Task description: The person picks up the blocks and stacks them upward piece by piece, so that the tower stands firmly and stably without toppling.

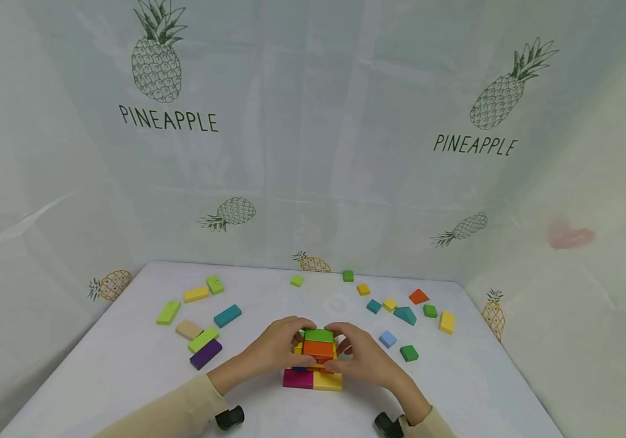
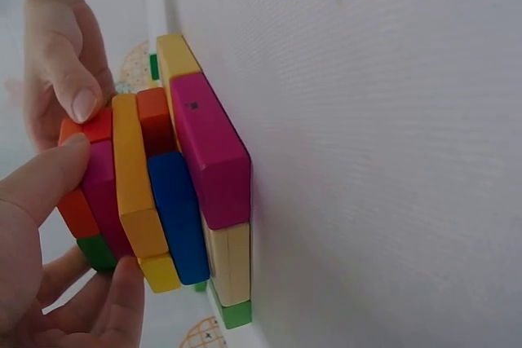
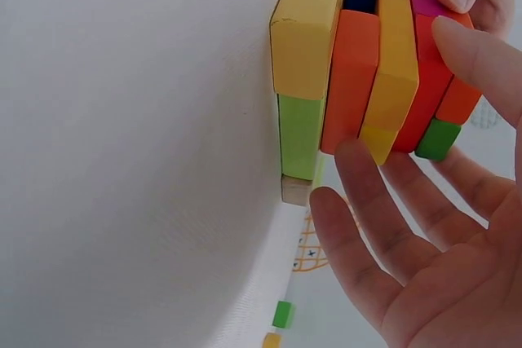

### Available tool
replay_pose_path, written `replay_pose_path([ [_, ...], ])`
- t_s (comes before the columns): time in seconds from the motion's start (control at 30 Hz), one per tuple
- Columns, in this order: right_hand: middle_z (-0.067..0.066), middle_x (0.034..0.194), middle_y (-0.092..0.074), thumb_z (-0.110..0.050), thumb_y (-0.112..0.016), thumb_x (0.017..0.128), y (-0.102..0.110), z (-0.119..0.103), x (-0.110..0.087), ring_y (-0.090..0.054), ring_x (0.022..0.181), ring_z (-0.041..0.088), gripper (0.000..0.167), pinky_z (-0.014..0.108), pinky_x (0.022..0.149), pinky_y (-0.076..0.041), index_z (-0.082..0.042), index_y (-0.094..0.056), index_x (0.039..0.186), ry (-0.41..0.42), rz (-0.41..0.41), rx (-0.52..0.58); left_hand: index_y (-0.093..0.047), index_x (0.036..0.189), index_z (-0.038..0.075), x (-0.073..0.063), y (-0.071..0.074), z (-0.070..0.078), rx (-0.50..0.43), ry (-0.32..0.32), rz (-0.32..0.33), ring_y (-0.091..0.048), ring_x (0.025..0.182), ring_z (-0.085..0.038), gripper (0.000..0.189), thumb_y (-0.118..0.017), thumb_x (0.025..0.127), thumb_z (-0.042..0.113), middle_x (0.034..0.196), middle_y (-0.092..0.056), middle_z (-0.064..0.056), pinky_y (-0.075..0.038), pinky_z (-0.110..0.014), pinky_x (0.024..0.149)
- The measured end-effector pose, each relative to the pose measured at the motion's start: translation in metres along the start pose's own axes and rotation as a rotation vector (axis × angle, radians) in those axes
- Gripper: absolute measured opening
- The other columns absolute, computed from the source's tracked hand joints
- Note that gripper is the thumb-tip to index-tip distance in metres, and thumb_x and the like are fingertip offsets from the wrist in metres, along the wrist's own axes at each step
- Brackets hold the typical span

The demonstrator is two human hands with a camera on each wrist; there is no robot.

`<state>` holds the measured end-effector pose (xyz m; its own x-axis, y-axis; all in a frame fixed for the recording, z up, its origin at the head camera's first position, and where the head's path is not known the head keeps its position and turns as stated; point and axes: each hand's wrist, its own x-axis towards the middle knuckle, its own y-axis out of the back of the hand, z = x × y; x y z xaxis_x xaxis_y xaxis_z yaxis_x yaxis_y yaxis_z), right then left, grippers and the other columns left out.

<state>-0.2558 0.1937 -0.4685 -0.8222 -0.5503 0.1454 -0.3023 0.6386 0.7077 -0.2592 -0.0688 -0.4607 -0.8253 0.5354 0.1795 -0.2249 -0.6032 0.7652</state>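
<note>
A layered stack of wooden building blocks (image 1: 319,349) stands near the front middle of the table, between both hands. Its base shows a magenta block (image 2: 214,148) beside a yellow block (image 3: 308,55). Above them come a blue block (image 2: 178,218), an orange block (image 3: 351,79) and further layers, with a green block (image 1: 319,335) and orange-red blocks on top. My left hand (image 1: 277,348) holds the upper layers from the left, thumb at the front and fingers curled at the side. From the right, my right hand (image 1: 364,358) clasps the same upper layers, thumb in front, fingertips along the side.
Loose blocks lie on both sides. On the left are a purple block (image 1: 205,354), a teal block (image 1: 227,316) and several lime, yellow and tan ones. On the right are a teal triangle (image 1: 405,315), a blue block (image 1: 387,339), a green block (image 1: 409,353) and several others.
</note>
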Motion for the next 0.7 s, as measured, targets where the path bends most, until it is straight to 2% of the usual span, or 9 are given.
replay_pose_path([
  [0.23,0.000,0.134,-0.066,-0.037,-0.084,0.093,0.0006,-0.0021,-0.0003,-0.066,0.101,0.017,0.061,0.032,0.088,-0.061,-0.016,-0.058,0.144,0.003,0.002,-0.003,-0.064,0.137,0.018,-0.0006,-0.0001,0.0008,-0.008,0.009,0.000,-0.062,0.099,-0.010,0.062,-0.091,0.085,0.040,0.122,-0.068,0.006,-0.056,-0.020,0.084],
  [0.5,0.000,0.134,-0.066,-0.038,-0.083,0.093,-0.0001,-0.0009,0.0001,-0.066,0.101,0.016,0.062,0.030,0.087,-0.061,-0.015,-0.058,0.145,0.010,0.003,0.000,-0.065,0.137,0.018,-0.0007,-0.0007,-0.0004,0.009,0.004,0.005,-0.062,0.099,-0.010,0.062,-0.092,0.085,0.038,0.120,-0.068,0.007,-0.057,-0.020,0.085],
  [0.7,-0.002,0.134,-0.065,-0.039,-0.083,0.094,-0.0016,0.0013,0.0000,-0.065,0.100,0.013,0.061,0.029,0.088,-0.060,-0.018,-0.057,0.145,-0.008,0.000,0.003,-0.061,0.147,0.020,-0.0019,0.0038,-0.0063,0.029,-0.013,-0.016,-0.062,0.111,-0.011,0.075,-0.090,0.083,0.048,0.134,-0.067,0.006,-0.058,-0.031,0.095],
])
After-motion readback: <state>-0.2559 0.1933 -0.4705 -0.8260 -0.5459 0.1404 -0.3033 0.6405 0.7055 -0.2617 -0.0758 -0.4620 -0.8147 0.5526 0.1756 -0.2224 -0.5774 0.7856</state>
